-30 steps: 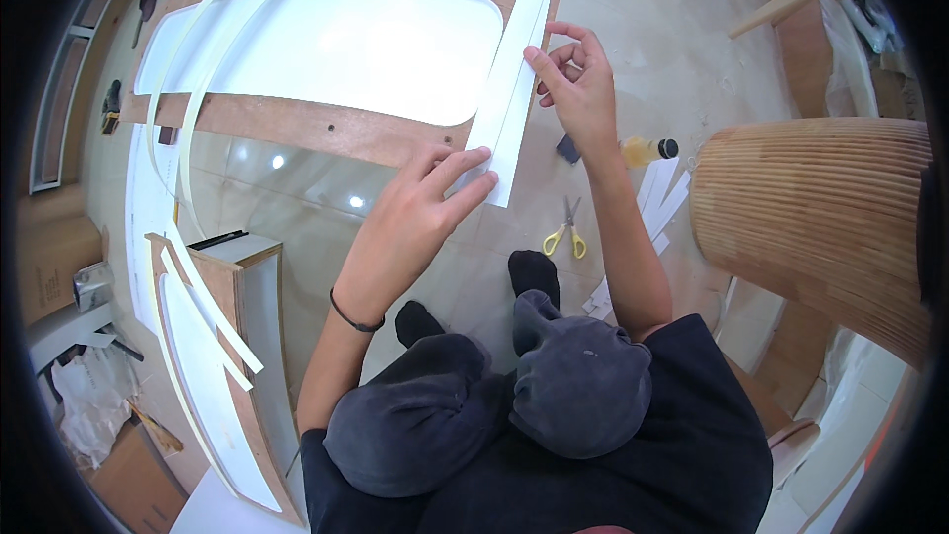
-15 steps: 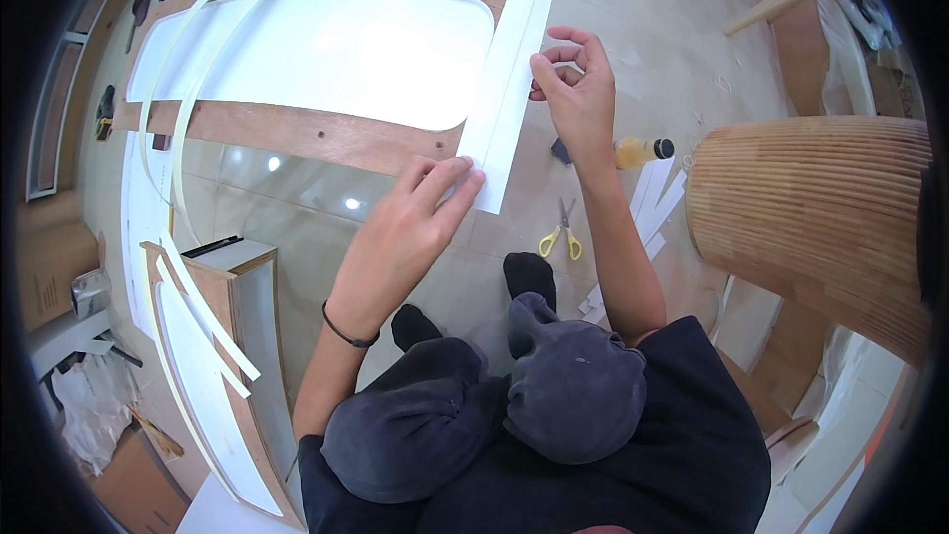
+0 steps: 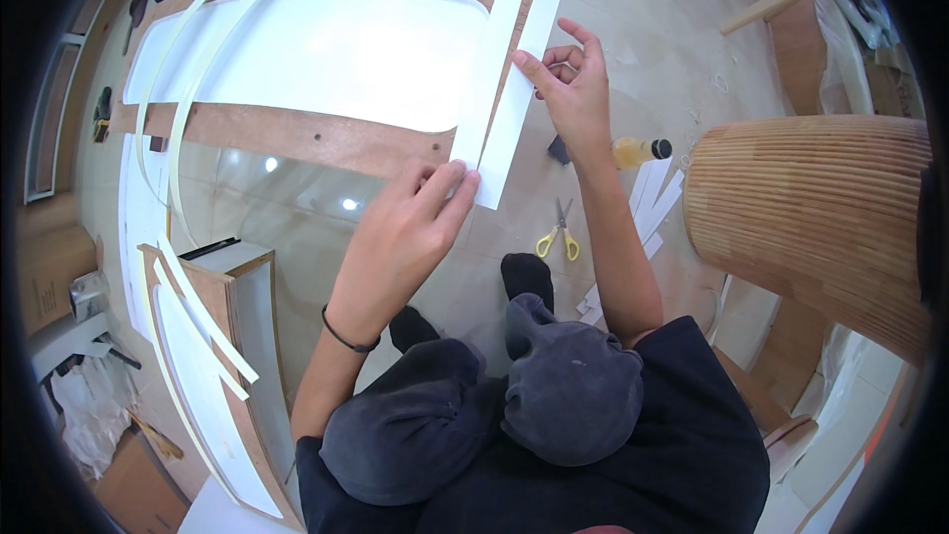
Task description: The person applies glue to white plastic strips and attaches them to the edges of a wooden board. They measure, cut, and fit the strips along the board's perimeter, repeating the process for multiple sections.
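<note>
Two flat white strips lie side by side across the right end of a wooden-framed panel (image 3: 297, 134) with a white inset (image 3: 326, 49). A narrow wedge of brown wood shows between the left strip (image 3: 492, 59) and the right strip (image 3: 509, 119); they nearly meet at their near ends. There my left hand (image 3: 400, 227) is closed, thumb and fingertips on the strips, some fingers curled under and hidden. Farther up, my right hand (image 3: 577, 99) grips the right strip's outer edge, thumb on top and the other fingers curled beside it.
Yellow-handled scissors (image 3: 561, 228) and a bottle of yellowish liquid (image 3: 631, 152) are on the tiled floor, near loose white strips (image 3: 647, 200). A ribbed wooden drum shape (image 3: 806, 227) stands at right. Long curved strips (image 3: 188, 89) arch over the panel's left part.
The right strip's far end has swung rightward from the left strip, opening a gap. My right thumb has moved slightly left onto the strip. My left hand has shifted slightly.
</note>
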`<move>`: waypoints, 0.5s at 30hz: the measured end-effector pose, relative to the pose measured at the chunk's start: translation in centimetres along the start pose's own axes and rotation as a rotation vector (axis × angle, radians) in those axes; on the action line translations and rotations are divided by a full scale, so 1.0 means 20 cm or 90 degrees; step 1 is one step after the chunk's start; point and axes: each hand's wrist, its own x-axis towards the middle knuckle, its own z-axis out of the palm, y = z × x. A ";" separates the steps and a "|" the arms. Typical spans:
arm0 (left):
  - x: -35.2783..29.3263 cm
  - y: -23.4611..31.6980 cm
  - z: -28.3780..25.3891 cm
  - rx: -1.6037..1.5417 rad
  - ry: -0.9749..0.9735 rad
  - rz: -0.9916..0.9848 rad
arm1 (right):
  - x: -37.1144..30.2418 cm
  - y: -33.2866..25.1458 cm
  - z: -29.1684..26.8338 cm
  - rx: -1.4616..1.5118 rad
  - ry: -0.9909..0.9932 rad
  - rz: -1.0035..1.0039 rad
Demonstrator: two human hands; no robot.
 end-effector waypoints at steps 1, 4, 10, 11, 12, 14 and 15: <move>0.00 0.00 0.00 0.008 0.001 0.006 | 0.00 0.01 0.00 -0.009 -0.014 -0.002; 0.01 -0.02 0.01 -0.003 0.026 0.026 | 0.01 0.02 -0.01 -0.014 -0.028 -0.014; -0.01 -0.04 0.03 -0.050 0.020 0.016 | 0.01 0.00 -0.02 -0.004 -0.057 0.007; -0.01 -0.04 0.03 -0.059 0.013 0.014 | 0.02 0.00 -0.02 0.003 -0.058 0.010; -0.01 -0.04 0.03 -0.070 0.017 0.011 | 0.02 -0.01 -0.02 0.009 -0.059 0.014; -0.01 -0.05 0.04 -0.093 0.017 0.005 | 0.02 -0.01 -0.01 0.027 -0.056 0.018; -0.01 -0.05 0.05 -0.110 0.029 -0.001 | 0.02 -0.01 -0.01 0.039 -0.053 0.017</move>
